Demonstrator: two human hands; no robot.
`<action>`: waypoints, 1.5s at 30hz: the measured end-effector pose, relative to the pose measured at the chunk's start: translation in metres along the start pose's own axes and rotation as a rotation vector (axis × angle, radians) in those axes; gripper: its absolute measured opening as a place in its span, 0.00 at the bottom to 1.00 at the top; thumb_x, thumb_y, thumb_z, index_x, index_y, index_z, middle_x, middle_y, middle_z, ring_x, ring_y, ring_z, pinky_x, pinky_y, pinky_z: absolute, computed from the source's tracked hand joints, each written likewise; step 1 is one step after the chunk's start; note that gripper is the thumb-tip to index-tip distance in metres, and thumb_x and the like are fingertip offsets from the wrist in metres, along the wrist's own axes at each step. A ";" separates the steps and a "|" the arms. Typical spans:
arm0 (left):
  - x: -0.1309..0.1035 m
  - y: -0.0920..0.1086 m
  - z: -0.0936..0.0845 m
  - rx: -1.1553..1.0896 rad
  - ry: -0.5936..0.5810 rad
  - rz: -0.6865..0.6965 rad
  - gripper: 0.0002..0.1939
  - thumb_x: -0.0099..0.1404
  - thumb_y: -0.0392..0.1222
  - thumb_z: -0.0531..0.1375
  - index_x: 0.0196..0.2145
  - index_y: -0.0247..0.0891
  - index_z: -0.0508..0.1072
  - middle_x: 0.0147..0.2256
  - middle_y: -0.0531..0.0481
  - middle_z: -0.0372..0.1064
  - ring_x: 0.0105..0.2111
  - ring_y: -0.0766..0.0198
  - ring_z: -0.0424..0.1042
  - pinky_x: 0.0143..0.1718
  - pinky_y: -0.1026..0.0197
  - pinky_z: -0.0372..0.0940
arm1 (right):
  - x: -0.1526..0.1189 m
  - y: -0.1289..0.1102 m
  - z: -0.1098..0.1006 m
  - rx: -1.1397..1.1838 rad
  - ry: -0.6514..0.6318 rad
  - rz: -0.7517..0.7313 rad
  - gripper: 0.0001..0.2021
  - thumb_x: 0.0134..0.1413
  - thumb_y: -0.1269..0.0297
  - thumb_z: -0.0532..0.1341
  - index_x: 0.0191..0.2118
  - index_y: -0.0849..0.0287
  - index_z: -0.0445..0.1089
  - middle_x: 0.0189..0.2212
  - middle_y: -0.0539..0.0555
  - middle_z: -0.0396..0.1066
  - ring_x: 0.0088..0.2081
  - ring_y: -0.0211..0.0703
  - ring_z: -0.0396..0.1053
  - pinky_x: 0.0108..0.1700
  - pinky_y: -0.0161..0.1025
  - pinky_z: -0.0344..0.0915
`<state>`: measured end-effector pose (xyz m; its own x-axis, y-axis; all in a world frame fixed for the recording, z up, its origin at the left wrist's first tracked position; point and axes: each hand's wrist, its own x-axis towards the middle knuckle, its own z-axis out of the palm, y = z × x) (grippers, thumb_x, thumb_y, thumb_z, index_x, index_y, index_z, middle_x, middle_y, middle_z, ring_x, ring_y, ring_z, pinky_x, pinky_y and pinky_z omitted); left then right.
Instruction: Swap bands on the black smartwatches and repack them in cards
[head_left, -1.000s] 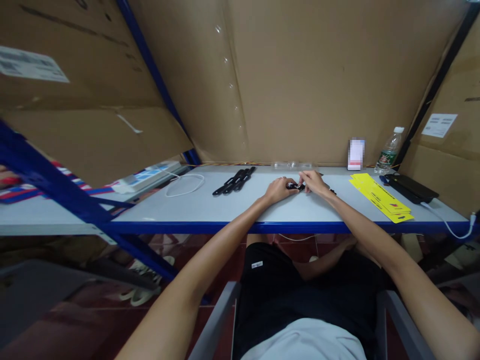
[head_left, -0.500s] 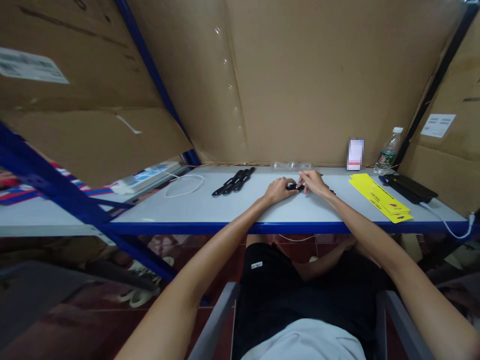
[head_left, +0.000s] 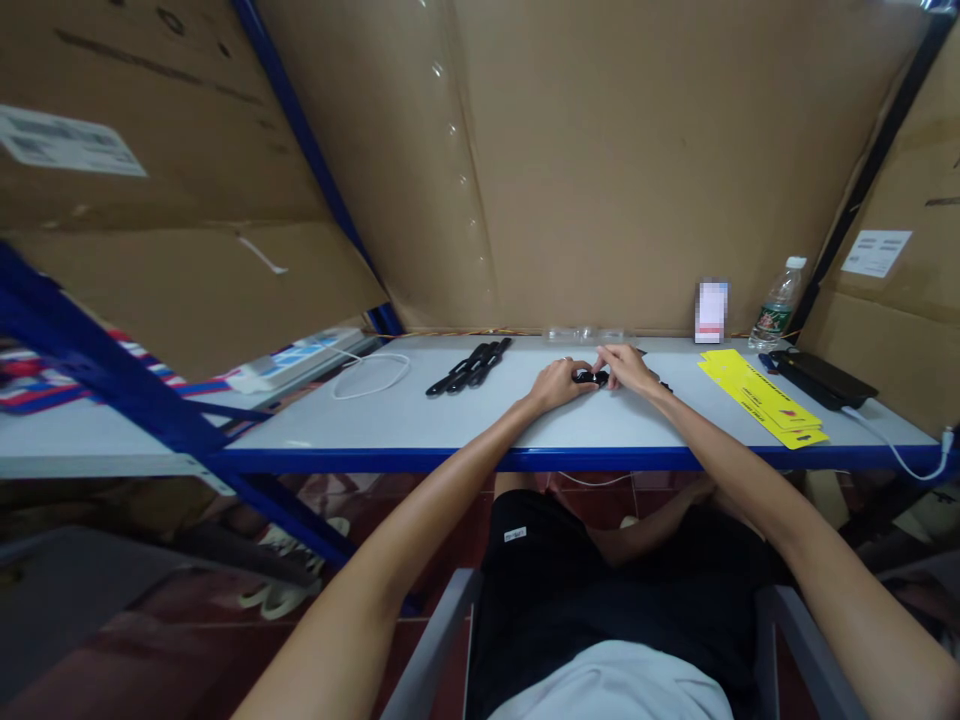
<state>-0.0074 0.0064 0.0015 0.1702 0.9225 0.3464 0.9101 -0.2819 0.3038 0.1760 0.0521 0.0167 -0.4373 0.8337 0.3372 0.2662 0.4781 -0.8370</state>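
Observation:
A small black object (head_left: 590, 378) lies between my two hands at the middle of the white table. My left hand (head_left: 556, 384) is closed on its left side, thumb and fingers around it. From the right, my right hand (head_left: 624, 368) pinches at the same object with bent fingers. Part of it is hidden by the fingers, and its fine detail is too small to make out. Several long black objects (head_left: 470, 368) lie side by side left of my left hand. Yellow printed cards (head_left: 765, 397) are stacked to the right of my right hand.
Clear plastic pieces (head_left: 585, 335) lie at the table's back edge. A lit phone (head_left: 711, 312), a water bottle (head_left: 776, 305) and a black case (head_left: 821, 377) with a white cable stand right. A coiled white cable (head_left: 371, 375) and a power strip (head_left: 296, 362) are left.
The whole view has shifted very slightly. Both hands stay around the black object, with only a small change at the fingers.

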 end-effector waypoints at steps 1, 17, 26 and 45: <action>0.000 0.000 0.000 -0.002 -0.001 -0.001 0.23 0.65 0.57 0.65 0.54 0.47 0.80 0.43 0.46 0.78 0.43 0.54 0.76 0.42 0.60 0.65 | 0.000 0.001 0.000 0.003 -0.005 0.011 0.26 0.69 0.44 0.56 0.29 0.62 0.72 0.16 0.50 0.70 0.15 0.34 0.68 0.17 0.28 0.61; 0.002 -0.002 0.002 -0.006 0.000 0.007 0.23 0.65 0.57 0.65 0.54 0.47 0.80 0.41 0.46 0.78 0.41 0.53 0.76 0.41 0.59 0.65 | 0.003 0.000 -0.005 0.191 -0.035 0.129 0.19 0.74 0.56 0.54 0.32 0.62 0.69 0.26 0.56 0.79 0.15 0.33 0.69 0.17 0.28 0.65; 0.001 -0.002 0.002 -0.013 0.003 0.021 0.21 0.66 0.56 0.65 0.53 0.46 0.81 0.43 0.45 0.79 0.41 0.54 0.76 0.42 0.59 0.66 | 0.003 0.000 0.001 0.069 -0.001 0.141 0.19 0.74 0.60 0.55 0.30 0.63 0.70 0.27 0.54 0.80 0.14 0.30 0.68 0.15 0.25 0.60; 0.000 0.000 -0.001 -0.013 0.016 0.032 0.22 0.65 0.55 0.66 0.54 0.48 0.81 0.41 0.46 0.78 0.41 0.53 0.76 0.42 0.59 0.65 | 0.005 0.002 -0.009 0.102 0.069 0.084 0.20 0.73 0.61 0.53 0.31 0.63 0.72 0.33 0.57 0.82 0.14 0.30 0.67 0.16 0.27 0.62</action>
<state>-0.0079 0.0059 0.0020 0.1928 0.9089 0.3697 0.8995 -0.3143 0.3035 0.1822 0.0598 0.0202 -0.3563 0.8881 0.2904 0.2088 0.3786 -0.9017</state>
